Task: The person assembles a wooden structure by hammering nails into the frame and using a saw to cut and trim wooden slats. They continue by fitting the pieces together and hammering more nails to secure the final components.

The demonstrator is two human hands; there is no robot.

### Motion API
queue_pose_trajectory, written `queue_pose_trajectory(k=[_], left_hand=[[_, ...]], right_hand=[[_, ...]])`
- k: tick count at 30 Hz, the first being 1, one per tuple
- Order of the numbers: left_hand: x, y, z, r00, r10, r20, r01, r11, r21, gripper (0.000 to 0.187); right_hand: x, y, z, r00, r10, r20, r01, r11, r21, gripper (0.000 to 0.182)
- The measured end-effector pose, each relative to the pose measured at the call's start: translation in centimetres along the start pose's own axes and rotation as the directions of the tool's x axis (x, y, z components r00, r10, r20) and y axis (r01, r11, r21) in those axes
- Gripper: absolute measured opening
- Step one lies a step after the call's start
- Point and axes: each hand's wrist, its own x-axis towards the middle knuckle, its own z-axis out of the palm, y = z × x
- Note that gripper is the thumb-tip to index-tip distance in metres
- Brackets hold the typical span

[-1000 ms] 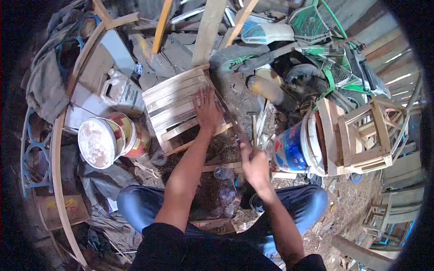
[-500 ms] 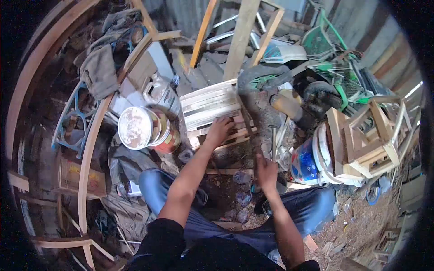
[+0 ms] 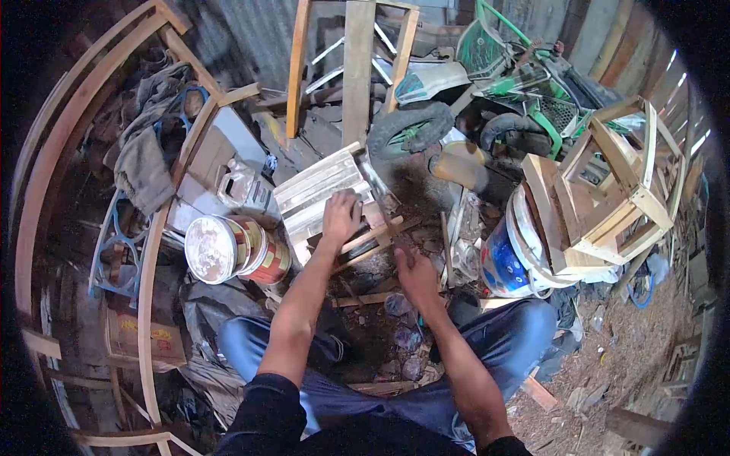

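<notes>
L hand (image 3: 341, 215) flat on slatted wood panel (image 3: 323, 194), R hand (image 3: 414, 275) fingers seemingly clamped on tool handle (image 3: 389, 225).

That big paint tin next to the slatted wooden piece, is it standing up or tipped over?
Tipped over. The paint tin lies on its side beside the slatted wooden piece, its round, stained white end facing the camera and its red-striped wall running back along the ground.

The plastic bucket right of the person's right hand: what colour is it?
Blue with a white rim, the round plastic bucket shows best in the head view.
</notes>
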Motion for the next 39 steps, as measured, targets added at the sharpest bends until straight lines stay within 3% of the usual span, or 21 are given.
queue_pose_trajectory(k=[3, 4, 5, 7, 8, 9, 11, 13, 16, 19, 21, 25, 29, 33, 38, 39], left_hand=[[1.8, -0.6, 1.2, 0.99, -0.023, -0.136, 0.041, 0.991, 0.128, 0.035], [2.2, -1.1, 1.8, 0.989, -0.146, -0.03, 0.148, 0.972, 0.18, 0.048], [2.6, -1.4, 2.7, 0.988, -0.15, -0.032, 0.153, 0.974, 0.169, 0.048], [3.1, -1.7, 4.6, 0.94, -0.312, -0.138, 0.331, 0.933, 0.144, 0.054], [2.9, -1.8, 5.5, 0.915, -0.394, -0.091, 0.404, 0.9, 0.166, 0.058], [2.8, -1.9, 6.0, 0.911, -0.405, -0.081, 0.413, 0.898, 0.15, 0.058], [2.3, -1.8, 6.7, 0.936, -0.329, -0.128, 0.353, 0.886, 0.3, 0.06], [2.0, -1.7, 6.7, 0.932, -0.342, -0.118, 0.362, 0.888, 0.283, 0.061], [1.8, -0.5, 5.8, 0.911, -0.412, 0.02, 0.383, 0.864, 0.328, 0.063], [1.7, -0.7, 6.1, 0.92, -0.39, -0.045, 0.39, 0.893, 0.226, 0.064], [1.7, -0.4, 5.9, 0.913, -0.407, -0.019, 0.4, 0.889, 0.222, 0.064], [2.2, -0.1, 5.4, 0.892, -0.45, 0.042, 0.426, 0.868, 0.255, 0.064], [2.6, 0.0, 5.2, 0.895, -0.446, 0.01, 0.434, 0.876, 0.211, 0.062], [2.8, -0.1, 5.1, 0.894, -0.447, 0.02, 0.433, 0.877, 0.21, 0.061], [3.0, -0.1, 4.8, 0.892, -0.447, 0.065, 0.422, 0.877, 0.229, 0.061], [2.8, 0.8, 4.9, 0.897, -0.438, 0.064, 0.416, 0.883, 0.218, 0.061]], right_hand=[[0.7, -1.1, -0.5, 0.995, 0.043, 0.093, -0.043, 0.999, -0.001, 0.047], [0.7, -1.5, -0.9, 0.998, -0.04, 0.058, 0.04, 0.999, 0.005, 0.045], [0.7, -1.6, -1.1, 0.992, -0.123, 0.024, 0.123, 0.992, 0.006, 0.043], [0.5, -1.0, -0.7, 0.989, -0.145, -0.018, 0.145, 0.989, 0.007, 0.043], [0.7, -0.8, -0.4, 0.985, -0.165, -0.058, 0.167, 0.986, 0.021, 0.042], [0.8, -1.3, -0.4, 0.986, -0.158, -0.053, 0.158, 0.987, 0.002, 0.042], [0.3, -3.8, -1.2, 0.995, -0.096, -0.035, 0.093, 0.992, -0.08, 0.039], [0.4, -6.3, -2.0, 0.999, -0.05, -0.009, 0.049, 0.996, -0.077, 0.037], [1.1, -8.5, -2.3, 0.998, 0.039, 0.046, -0.032, 0.989, -0.146, 0.034], [2.4, -10.7, -2.2, 0.993, 0.092, 0.075, -0.073, 0.971, -0.226, 0.034], [3.3, -12.3, -1.9, 0.973, 0.225, 0.055, -0.199, 0.932, -0.302, 0.035], [5.6, -12.4, -1.2, 0.99, 0.123, 0.074, -0.098, 0.956, -0.277, 0.037], [7.9, -15.2, -0.3, 0.955, 0.26, 0.145, -0.18, 0.892, -0.415, 0.04], [10.1, -13.7, -0.3, 0.938, 0.311, 0.153, -0.208, 0.859, -0.468, 0.048], [13.2, -14.7, 0.1, 0.898, 0.389, 0.205, -0.283, 0.868, -0.407, 0.053], [13.6, -7.9, 0.9, 0.959, 0.173, 0.226, -0.023, 0.838, -0.546, 0.05]])
